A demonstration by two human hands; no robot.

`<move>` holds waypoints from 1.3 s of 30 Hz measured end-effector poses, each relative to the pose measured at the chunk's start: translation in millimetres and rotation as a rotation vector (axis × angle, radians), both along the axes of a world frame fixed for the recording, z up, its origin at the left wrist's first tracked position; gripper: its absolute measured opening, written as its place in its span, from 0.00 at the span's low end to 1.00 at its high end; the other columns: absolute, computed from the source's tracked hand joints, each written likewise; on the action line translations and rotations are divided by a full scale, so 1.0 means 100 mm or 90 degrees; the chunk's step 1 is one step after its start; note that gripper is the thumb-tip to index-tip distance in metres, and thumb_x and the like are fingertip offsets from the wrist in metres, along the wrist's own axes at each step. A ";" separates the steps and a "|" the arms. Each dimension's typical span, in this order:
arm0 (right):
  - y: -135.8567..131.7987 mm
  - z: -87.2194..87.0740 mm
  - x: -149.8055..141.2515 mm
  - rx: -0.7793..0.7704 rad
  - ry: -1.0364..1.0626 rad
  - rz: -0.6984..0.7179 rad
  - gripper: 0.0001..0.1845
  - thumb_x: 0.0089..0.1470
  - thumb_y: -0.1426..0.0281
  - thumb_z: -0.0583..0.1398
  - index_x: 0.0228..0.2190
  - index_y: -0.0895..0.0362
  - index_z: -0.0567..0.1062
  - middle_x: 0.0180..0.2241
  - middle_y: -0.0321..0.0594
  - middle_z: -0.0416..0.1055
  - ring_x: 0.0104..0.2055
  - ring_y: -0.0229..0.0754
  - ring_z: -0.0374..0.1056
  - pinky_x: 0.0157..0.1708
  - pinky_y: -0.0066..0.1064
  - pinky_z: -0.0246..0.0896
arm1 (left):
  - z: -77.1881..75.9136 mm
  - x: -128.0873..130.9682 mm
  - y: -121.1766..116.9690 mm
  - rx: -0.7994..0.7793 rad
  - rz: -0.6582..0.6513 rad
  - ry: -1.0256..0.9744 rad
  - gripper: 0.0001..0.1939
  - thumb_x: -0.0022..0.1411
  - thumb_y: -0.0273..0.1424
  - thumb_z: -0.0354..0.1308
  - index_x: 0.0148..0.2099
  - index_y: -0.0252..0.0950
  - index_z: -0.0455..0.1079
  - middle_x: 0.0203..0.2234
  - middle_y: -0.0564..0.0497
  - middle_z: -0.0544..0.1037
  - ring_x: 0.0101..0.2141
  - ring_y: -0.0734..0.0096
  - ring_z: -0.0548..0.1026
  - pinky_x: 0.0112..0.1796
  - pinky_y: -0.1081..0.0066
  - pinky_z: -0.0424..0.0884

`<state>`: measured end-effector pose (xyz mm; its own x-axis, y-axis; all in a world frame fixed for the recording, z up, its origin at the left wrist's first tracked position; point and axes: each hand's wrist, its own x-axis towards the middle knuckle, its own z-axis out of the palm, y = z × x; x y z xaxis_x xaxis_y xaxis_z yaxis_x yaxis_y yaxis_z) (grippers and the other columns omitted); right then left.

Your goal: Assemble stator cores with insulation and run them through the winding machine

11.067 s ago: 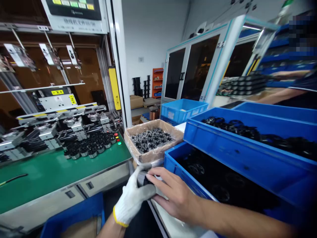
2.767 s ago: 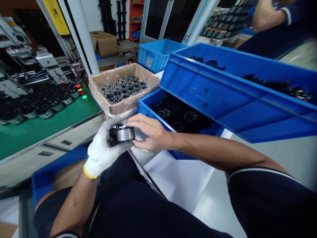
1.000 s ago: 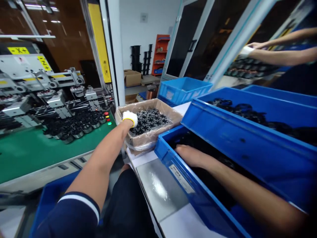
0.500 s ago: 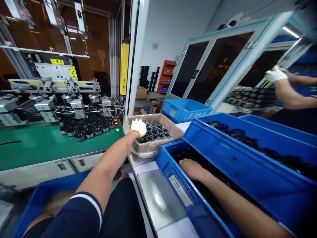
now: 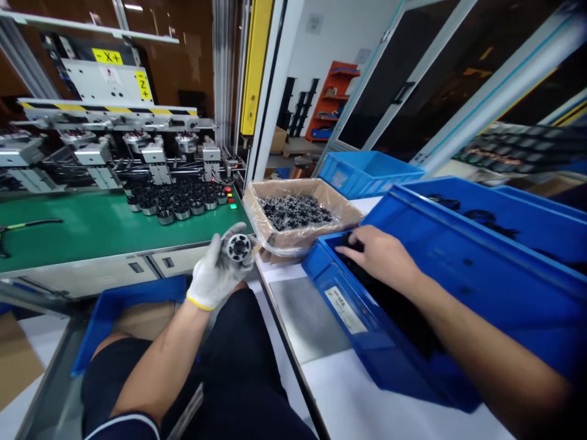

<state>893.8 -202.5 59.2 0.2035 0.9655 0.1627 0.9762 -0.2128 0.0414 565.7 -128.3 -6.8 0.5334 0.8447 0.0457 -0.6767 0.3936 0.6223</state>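
Note:
My left hand (image 5: 217, 274), in a white glove, is closed round a grey metal slotted core (image 5: 238, 247) and holds it up over my lap, its round end toward me. Behind it stands a plastic-lined cardboard box (image 5: 275, 237) with several more metal cores (image 5: 295, 211). My bare right hand (image 5: 382, 256) reaches into the near blue bin (image 5: 342, 300) among dark plastic parts; its fingertips close on a black piece (image 5: 352, 243) at the bin's far corner.
A second blue bin (image 5: 458, 232) rests tilted over the near one, and a smaller blue bin (image 5: 362, 173) stands behind. On the left a green bench (image 5: 82, 232) carries rows of cores (image 5: 178, 201) under a winding machine (image 5: 110, 134). A blue crate (image 5: 119, 302) sits below.
My left hand has come back from the cardboard box with one metal core. My right hand has slid toward the far corner of the near bin. The view has tilted down and right.

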 end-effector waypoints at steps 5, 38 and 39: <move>-0.16 0.02 -0.70 0.312 0.176 0.303 0.28 0.57 0.54 0.70 0.50 0.60 0.74 0.40 0.47 0.78 0.37 0.45 0.75 0.42 0.34 0.74 | 0.08 0.02 -0.08 0.038 -0.020 0.022 0.32 0.66 0.60 0.56 0.58 0.43 0.76 0.46 0.45 0.82 0.33 0.69 0.77 0.35 0.68 0.77; -0.27 -0.39 -1.08 0.466 0.235 0.601 0.27 0.61 0.66 0.69 0.57 0.63 0.70 0.48 0.52 0.72 0.52 0.47 0.72 0.51 0.38 0.76 | -0.18 0.33 -0.34 0.376 0.011 0.213 0.42 0.47 0.41 0.81 0.63 0.46 0.72 0.55 0.48 0.79 0.53 0.56 0.79 0.54 0.63 0.78; -0.27 -0.39 -1.08 0.458 0.238 0.602 0.26 0.62 0.68 0.68 0.58 0.62 0.70 0.48 0.52 0.72 0.53 0.47 0.72 0.52 0.38 0.76 | -0.18 0.33 -0.34 0.381 0.014 0.229 0.40 0.50 0.41 0.80 0.64 0.46 0.71 0.56 0.47 0.78 0.55 0.55 0.78 0.56 0.62 0.77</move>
